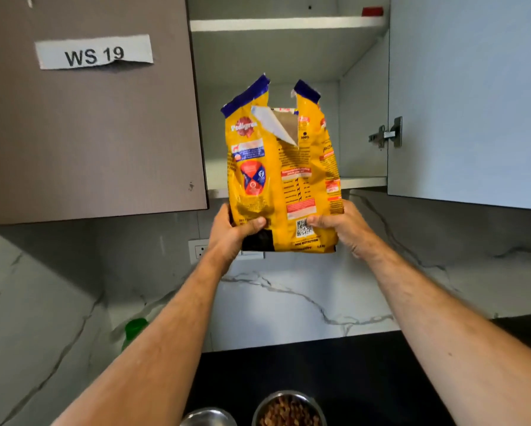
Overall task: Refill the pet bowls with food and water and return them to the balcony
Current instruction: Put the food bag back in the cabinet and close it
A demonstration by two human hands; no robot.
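The picture's bottom edge cuts off the food bowl (288,408) and the other bowl (208,418). An arm hides part of the blurry green bottle (134,330). The bag (281,167) hides most fingers.

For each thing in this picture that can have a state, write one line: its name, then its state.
dog food bag: torn open at top, upright, held up
left hand: grips bag
right hand: grips bag
cabinet door: open
right bowl: holds kibble
left bowl: contents unclear

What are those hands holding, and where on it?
Both hands, left and right, grip a yellow dog food bag by its bottom corners.
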